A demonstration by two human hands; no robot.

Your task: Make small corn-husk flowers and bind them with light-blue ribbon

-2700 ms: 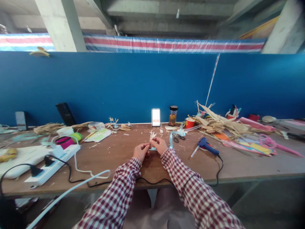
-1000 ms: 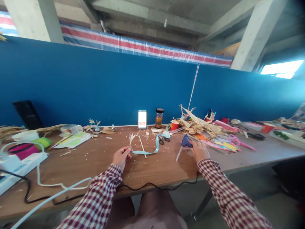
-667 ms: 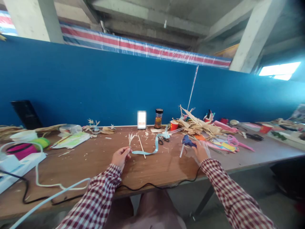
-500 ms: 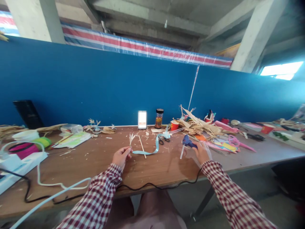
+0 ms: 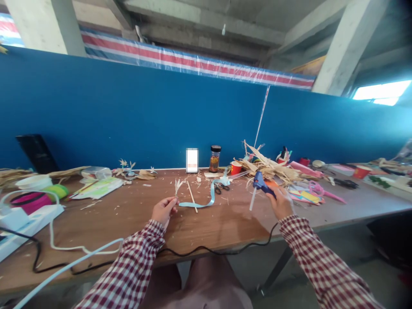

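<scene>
Flower of pale, thin strips [image 5: 177,185] stands upright above your left hand [image 5: 163,210], its base pinched between thumb and forefinger. Well to its right, your right hand [image 5: 281,204] grips the handle of a blue glue gun [image 5: 260,181], fingers wrapped round it; a translucent stick [image 5: 252,200] slopes from the gun toward the table [image 5: 206,229]. A light blue ribbon [image 5: 212,193] reaches close to your left fingertips; whether its end is pinched too, I can't tell from this view. The ribbon crosses a thin pale rod [image 5: 192,195] and runs back near dark scissors [image 5: 222,188]. Too hard a pinch could crush or spread the strips, as they look dry and slight. The black cord [image 5: 225,253] follows the table's front edge and rises toward your right wrist; a snag there could jerk the gun. Loose husks [image 5: 267,167] lie just behind it, and a hot tip brushing them could stick or scorch.
</scene>
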